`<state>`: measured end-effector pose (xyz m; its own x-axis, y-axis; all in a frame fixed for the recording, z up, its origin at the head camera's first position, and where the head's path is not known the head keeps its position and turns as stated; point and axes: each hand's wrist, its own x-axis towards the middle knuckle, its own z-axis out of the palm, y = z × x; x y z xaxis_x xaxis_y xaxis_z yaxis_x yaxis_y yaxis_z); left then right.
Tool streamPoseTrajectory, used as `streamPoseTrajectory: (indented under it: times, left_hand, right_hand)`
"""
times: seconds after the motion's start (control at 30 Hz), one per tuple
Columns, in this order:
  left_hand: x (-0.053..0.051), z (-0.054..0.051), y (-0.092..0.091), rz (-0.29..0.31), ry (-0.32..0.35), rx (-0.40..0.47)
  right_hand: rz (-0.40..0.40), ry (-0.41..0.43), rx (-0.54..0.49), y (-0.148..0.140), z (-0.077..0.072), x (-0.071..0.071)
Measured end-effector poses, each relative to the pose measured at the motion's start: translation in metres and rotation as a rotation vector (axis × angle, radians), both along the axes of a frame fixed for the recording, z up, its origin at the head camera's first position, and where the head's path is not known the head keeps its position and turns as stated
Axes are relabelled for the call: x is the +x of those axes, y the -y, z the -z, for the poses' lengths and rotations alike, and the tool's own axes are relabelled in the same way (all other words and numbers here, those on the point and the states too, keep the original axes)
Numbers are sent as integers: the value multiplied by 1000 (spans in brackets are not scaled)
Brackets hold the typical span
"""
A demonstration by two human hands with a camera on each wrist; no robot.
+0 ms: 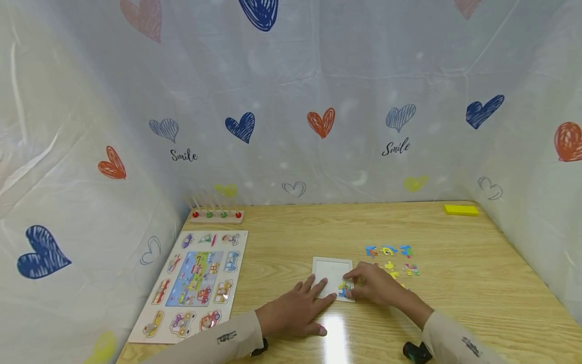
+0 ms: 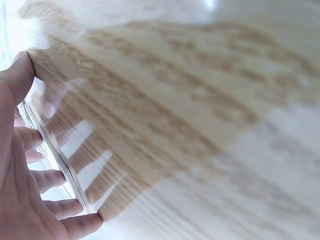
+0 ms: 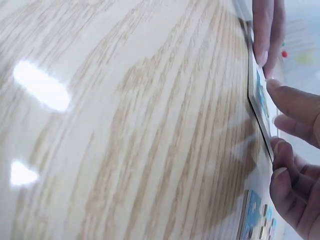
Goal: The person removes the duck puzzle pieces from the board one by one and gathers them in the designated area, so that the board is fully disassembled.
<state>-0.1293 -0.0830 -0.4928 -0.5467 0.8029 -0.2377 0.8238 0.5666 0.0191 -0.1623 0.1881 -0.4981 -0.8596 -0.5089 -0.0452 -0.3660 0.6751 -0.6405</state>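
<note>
A small white puzzle tray (image 1: pixel 333 266) lies on the table. In its lower right corner sits a patch of blue and yellow jigsaw puzzle piece (image 1: pixel 343 290), partly covered by fingers. My left hand (image 1: pixel 297 309) is spread, its fingertips resting on the tray's lower left part; in the left wrist view the fingers (image 2: pixel 50 179) reach over the tray's edge. My right hand (image 1: pixel 375 284) bends over the right rim, thumb and index finger around the piece in the corner. From the right wrist, the thumb (image 3: pixel 295 102) is at the blue piece (image 3: pixel 261 90), other fingers curled by the rim.
Several loose puzzle pieces (image 1: pixel 388 251) lie in rows right of the tray, some behind the right hand. A vehicle picture board (image 1: pixel 241 273) is at the left. Behind it stands a wooden bead rack (image 1: pixel 216 219). A yellow block (image 1: pixel 461 210) lies at the far right.
</note>
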Motion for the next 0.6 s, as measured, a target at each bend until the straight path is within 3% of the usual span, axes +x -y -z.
streamPoseTrajectory:
  times: [0.3,0.6]
  left_hand:
    - [1,0,1,-8,21,11]
    - [2,0,0,-12,19,9]
  right_hand:
    - [128,-3,67,15,-3,10]
    - [139,-37,80,20,-2,13]
